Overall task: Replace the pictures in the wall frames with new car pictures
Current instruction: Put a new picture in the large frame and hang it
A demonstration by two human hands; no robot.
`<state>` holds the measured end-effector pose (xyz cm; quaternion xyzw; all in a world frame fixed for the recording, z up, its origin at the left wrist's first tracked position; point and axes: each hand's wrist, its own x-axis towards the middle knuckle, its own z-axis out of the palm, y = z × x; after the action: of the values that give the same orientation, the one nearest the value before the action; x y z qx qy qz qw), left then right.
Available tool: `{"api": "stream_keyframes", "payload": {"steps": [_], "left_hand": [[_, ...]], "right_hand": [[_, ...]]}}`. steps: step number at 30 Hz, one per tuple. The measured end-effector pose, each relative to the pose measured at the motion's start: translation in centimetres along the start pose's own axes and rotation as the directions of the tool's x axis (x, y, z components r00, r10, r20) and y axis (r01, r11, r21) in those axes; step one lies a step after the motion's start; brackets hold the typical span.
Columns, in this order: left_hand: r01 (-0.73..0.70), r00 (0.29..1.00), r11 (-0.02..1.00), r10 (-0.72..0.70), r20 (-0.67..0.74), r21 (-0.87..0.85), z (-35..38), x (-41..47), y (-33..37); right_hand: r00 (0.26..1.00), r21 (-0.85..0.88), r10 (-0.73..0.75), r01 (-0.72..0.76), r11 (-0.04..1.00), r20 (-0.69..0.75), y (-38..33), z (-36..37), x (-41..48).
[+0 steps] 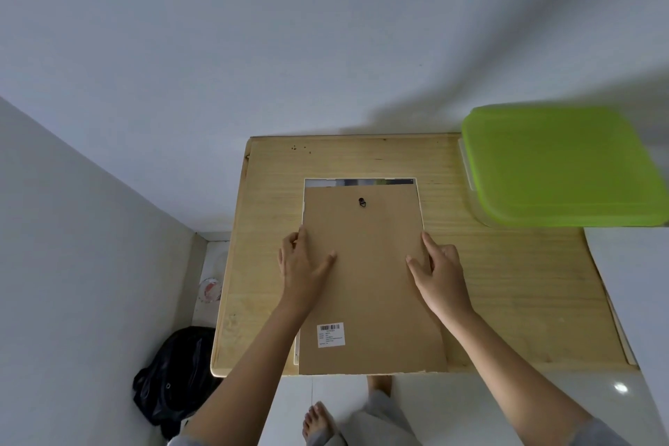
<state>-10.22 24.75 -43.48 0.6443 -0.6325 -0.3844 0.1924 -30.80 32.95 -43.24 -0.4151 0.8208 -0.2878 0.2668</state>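
A brown backing board with a small black hanger near its top and a barcode sticker at its lower left lies over a white frame face down on the wooden table. A strip of a picture shows above the board's top edge. My left hand grips the board's left edge, thumb on top. My right hand grips its right edge the same way. The board's near edge sticks out slightly past the table's front edge.
A clear plastic box with a green lid stands at the table's back right. A white sheet lies along the right side. A black bag sits on the floor at the left, beside the wall. My bare feet are below the table's front edge.
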Motion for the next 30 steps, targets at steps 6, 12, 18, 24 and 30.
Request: {"api": "stream_keyframes", "payload": {"steps": [6,12,18,24,30], "left_hand": [[0.017,1.000,1.000,-0.016,-0.024,0.018,0.0,0.7,0.2],[0.047,0.997,0.998,-0.044,-0.070,0.031,0.3,1.2,0.8],[0.077,0.994,0.997,-0.075,-0.082,0.024,0.4,1.5,1.0],[0.052,0.999,0.991,-0.051,0.005,-0.122,-0.5,0.6,-0.4],[-0.005,0.998,0.982,0.016,0.059,-0.186,-0.9,-0.3,-1.6]], "right_hand": [[1.000,-0.156,-0.015,0.018,0.988,0.021,-0.1,0.3,0.2],[0.999,-0.253,0.016,-0.006,0.967,0.036,-0.4,0.6,0.8],[0.998,-0.362,0.035,-0.014,0.932,0.052,-0.7,0.5,1.1],[0.997,-0.184,-0.017,0.031,0.982,0.081,0.4,0.2,-0.5],[1.000,0.008,0.001,-0.001,1.000,0.011,0.8,0.6,-0.9]]}}
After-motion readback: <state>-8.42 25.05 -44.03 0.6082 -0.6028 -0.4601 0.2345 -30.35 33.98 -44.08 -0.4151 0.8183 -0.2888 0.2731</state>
